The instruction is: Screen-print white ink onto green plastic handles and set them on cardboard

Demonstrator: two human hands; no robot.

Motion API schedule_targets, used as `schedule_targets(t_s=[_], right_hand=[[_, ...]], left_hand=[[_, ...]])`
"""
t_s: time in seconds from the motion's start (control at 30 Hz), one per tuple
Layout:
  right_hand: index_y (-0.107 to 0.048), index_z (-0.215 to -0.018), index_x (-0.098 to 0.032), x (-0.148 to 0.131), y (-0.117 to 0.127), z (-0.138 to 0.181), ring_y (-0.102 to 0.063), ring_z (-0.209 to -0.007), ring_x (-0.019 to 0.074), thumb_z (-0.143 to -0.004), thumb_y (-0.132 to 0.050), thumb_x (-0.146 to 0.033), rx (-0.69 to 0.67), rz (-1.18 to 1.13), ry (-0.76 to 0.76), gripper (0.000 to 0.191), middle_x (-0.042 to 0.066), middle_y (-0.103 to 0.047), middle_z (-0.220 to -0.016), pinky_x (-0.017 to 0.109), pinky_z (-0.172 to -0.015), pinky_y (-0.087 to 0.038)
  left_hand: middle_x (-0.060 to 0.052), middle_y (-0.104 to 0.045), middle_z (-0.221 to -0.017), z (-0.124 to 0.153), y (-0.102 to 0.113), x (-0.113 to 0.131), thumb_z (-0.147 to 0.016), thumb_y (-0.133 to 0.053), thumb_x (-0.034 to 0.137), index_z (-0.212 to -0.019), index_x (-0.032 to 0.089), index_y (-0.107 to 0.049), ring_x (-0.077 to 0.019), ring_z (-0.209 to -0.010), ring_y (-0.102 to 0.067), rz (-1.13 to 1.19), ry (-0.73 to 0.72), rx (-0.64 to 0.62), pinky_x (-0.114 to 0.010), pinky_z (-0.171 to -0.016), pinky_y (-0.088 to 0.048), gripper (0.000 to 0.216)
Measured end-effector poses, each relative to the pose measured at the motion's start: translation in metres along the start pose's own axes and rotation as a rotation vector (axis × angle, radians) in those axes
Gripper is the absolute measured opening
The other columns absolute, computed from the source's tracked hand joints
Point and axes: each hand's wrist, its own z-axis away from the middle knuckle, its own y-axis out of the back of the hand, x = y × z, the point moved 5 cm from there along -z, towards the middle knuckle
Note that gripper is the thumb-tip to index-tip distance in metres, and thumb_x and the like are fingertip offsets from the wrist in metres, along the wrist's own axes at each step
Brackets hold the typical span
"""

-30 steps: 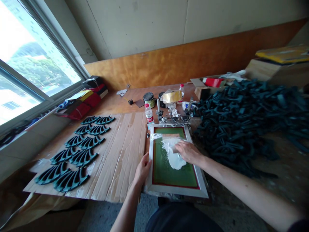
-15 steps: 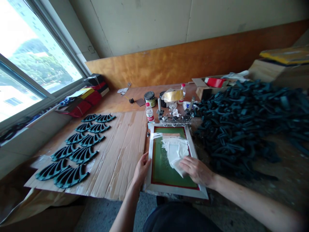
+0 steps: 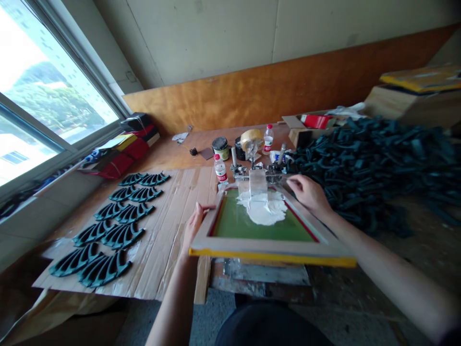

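Bare hands (image 3: pixel 310 194), bare forearms (image 3: pixel 175 293); dark clothing (image 3: pixel 270 327), dark right sleeve edge (image 3: pixel 452 336).

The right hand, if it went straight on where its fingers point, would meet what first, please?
The right hand would probably first meet the grey metal clamp at the far edge of the grey rectangular frame, though depth is unclear there.

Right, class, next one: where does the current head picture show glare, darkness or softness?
Head view: the window glares, its upper left part nearly white; head view: the heaped dark parts at the right are dim, their outlines soft; head view: the screen frame reads more clearly, though fine detail is soft; head view: the upper-right corner goes dark.
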Motion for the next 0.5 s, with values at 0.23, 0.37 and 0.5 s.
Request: schedule_targets(t_s=[0.23,0.37,0.5], right_hand=[[-0.062,-0.075,-0.017,-0.012,-0.070,0.105,-0.061,-0.082,0.0218,-0.081,-0.066,-0.042,-0.360,0.140,0.090,0.026,0.008,-0.065,-0.085,0.029,-0.070,-0.046],[-0.056,-0.084,-0.017,-0.035,-0.081,0.121,-0.061,-0.075,0.0205,-0.093,-0.051,-0.028,-0.408,0.125,-0.107,0.016,0.007,-0.063,-0.078,0.028,-0.066,-0.043],[-0.053,-0.088,-0.019,-0.087,-0.061,0.134,-0.059,-0.082,0.0214,-0.096,-0.043,-0.030,-0.172,-0.085,-0.049,0.017,0.007,-0.061,-0.083,0.032,-0.073,-0.045]], left_hand=[[-0.004,-0.068,-0.074,-0.049,-0.036,0.072,-0.080,-0.053,0.062,-0.094,0.016,-0.063,-0.0155,-0.074,-0.065,0.222,-0.244,0.048,-0.025,-0.062,-0.049,0.048],[-0.004,-0.069,-0.073,-0.009,-0.053,0.010,-0.076,-0.057,0.066,-0.106,0.015,-0.060,-0.0137,-0.060,-0.063,0.221,-0.026,0.083,-0.024,-0.056,-0.047,0.059],[-0.013,-0.072,-0.093,0.067,-0.094,-0.102,-0.073,-0.059,0.069,-0.111,0.014,-0.062,-0.0227,-0.078,-0.067,0.161,0.557,-0.277,-0.029,-0.058,-0.050,0.067]])
